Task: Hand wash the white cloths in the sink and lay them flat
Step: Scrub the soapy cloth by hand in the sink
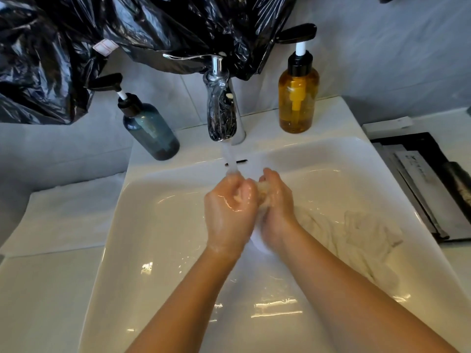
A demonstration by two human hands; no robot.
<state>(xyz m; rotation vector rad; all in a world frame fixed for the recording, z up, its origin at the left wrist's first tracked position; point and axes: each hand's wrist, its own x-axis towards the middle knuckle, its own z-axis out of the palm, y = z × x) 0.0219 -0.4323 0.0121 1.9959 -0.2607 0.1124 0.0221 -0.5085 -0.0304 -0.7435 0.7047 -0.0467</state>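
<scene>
Over the middle of the white sink [163, 225], my left hand [229, 202] and my right hand [276, 200] are closed together on a small bunched white cloth [262, 191]. Only a little of it shows between the fingers. Water runs from the tap [221, 115] onto my left hand. Both hands are wet. A second white cloth [356, 240] lies crumpled and wet in the right half of the basin, partly behind my right forearm.
A blue pump bottle [150, 131] stands left of the tap, an amber one [298, 98] to its right. A white towel [66, 215] lies flat on the left counter. A dark tray [433, 184] sits on the right. Black plastic sheeting [127, 34] hangs above.
</scene>
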